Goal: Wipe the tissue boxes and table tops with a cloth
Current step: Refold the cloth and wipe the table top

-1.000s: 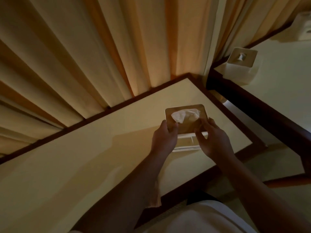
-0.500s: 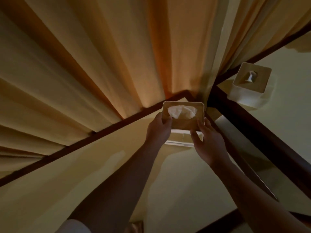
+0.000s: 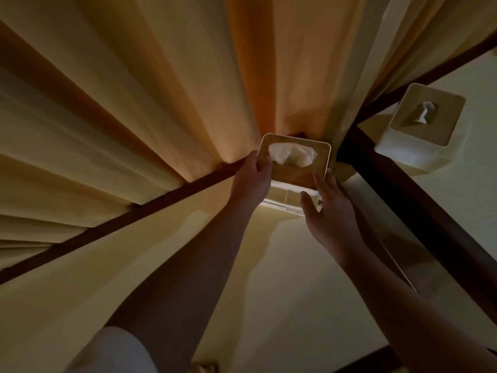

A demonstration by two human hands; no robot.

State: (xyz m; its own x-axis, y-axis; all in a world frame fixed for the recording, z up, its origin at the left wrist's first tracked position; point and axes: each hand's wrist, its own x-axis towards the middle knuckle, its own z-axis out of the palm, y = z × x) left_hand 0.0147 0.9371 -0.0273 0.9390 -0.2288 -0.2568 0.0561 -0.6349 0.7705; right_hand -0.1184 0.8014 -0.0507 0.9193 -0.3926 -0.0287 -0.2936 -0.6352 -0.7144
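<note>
At the far corner of the cream table top [image 3: 309, 278], the outstretched left hand [image 3: 251, 181] and right hand [image 3: 329, 211] each clasp one side of the white, wooden-lidded rectangular tissue box [image 3: 293, 169].

Near tissue box [image 3: 291, 175], white body w/ tan lid, tissue [image 3: 291, 155] puffing out the slot, is being gripped by left hand [image 3: 251, 181] & right hand [image 3: 330, 211] at far corner of cream tabletop [image 3: 309, 278]. 2nd tissue box [image 3: 419, 130] is standing upright on next tabletop [image 3: 470, 197], well apart.
</note>
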